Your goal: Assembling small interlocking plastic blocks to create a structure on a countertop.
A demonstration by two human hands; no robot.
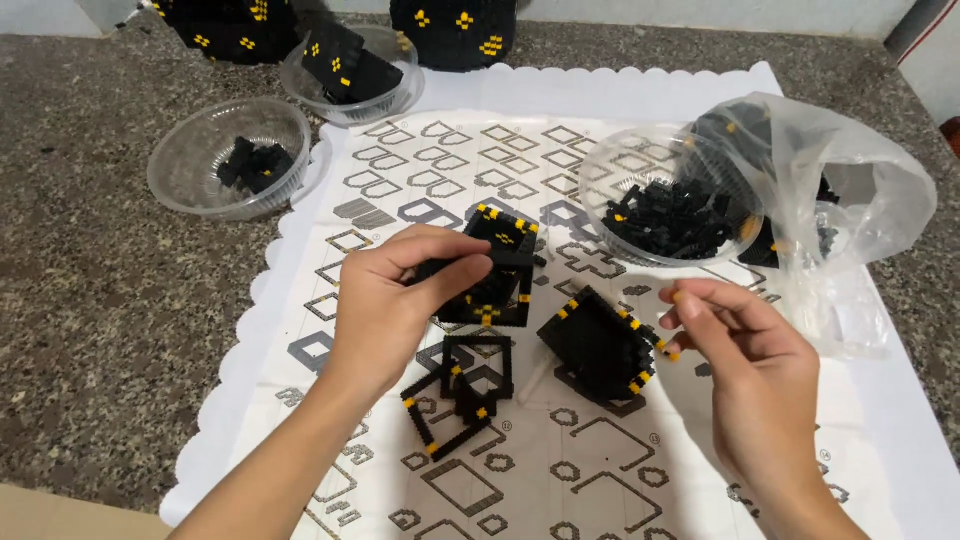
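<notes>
My left hand [385, 300] grips a black brick assembly with yellow studs [497, 268], held just above the mat. My right hand [745, 365] pinches a tiny brick piece [668, 298] between thumb and fingertips, close to the right edge of a second black and yellow block [600, 345] that rests on the mat. Below the left hand lie open square frames of black bricks [462, 395] with yellow corners.
A white patterned mat [560, 470] covers a speckled stone counter [110, 320]. A clear bowl of loose black bricks [668, 215] sits at right beside a crumpled plastic bag [850, 200]. Two more clear bowls [230, 160] [352, 72] and built black blocks [455, 30] stand at the back.
</notes>
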